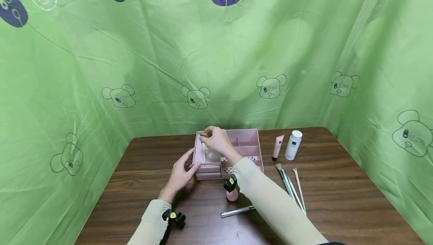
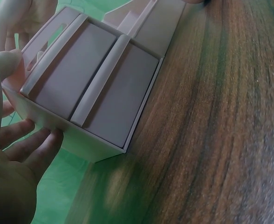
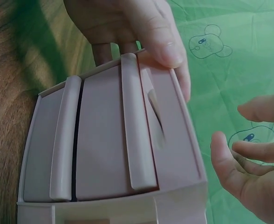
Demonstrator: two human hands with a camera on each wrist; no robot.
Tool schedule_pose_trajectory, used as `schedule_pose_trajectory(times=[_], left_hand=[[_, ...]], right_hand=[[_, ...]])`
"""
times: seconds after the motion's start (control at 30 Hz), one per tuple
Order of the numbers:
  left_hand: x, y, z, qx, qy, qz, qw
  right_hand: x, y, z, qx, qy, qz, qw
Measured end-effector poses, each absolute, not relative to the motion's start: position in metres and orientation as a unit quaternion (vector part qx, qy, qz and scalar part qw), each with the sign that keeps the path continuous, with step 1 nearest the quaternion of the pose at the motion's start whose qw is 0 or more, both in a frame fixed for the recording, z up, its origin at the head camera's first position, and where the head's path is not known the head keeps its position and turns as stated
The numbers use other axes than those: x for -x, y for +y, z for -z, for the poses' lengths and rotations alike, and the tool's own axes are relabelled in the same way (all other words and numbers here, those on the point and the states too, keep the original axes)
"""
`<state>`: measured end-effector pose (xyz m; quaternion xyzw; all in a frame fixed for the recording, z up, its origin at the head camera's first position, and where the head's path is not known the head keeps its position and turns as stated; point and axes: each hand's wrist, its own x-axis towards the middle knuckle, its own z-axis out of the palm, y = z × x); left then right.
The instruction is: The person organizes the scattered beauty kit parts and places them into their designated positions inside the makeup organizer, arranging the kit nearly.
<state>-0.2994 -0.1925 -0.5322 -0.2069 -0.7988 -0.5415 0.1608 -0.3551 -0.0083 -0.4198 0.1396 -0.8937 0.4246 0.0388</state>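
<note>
Head view | your left hand (image 1: 179, 176) grips the pink organizer (image 1: 248, 138); right hand (image 1: 219, 142), fingers parted, appears empty | likely light, stiff plastic; brace its side wall (image 2: 83, 145)

The pink organizer (image 1: 249, 134) looks like smooth plastic, its drawer fronts (image 3: 99, 135) matt. Beneath it, the tabletop (image 1: 135, 185) shows wood grain with a slight gloss. Behind it hangs thin, creased, faintly shiny cloth (image 1: 162, 64). Before the organizer lies a shiny, metal-looking tube (image 1: 235, 212); right of it stands a smooth, plastic-looking bottle (image 1: 292, 146).
</note>
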Motion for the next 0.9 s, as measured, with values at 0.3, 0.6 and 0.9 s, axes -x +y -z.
schedule_pose_trajectory(times=[0.3, 0.6, 0.9], left_hand=[[0.300, -0.193, 0.531, 0.206, -0.799, 0.543, 0.155], [0.286, -0.186, 0.511, 0.209, -0.804, 0.537, 0.147], [0.277, -0.184, 0.498, 0.211, -0.803, 0.538, 0.145]], right_hand=[[0.346, 0.005, 0.414, -0.147, -0.880, -0.450, 0.043], [0.335, 0.025, 0.415, -0.146, -0.886, -0.434, 0.073], [0.327, 0.045, 0.417, -0.139, -0.882, -0.441, 0.093]])
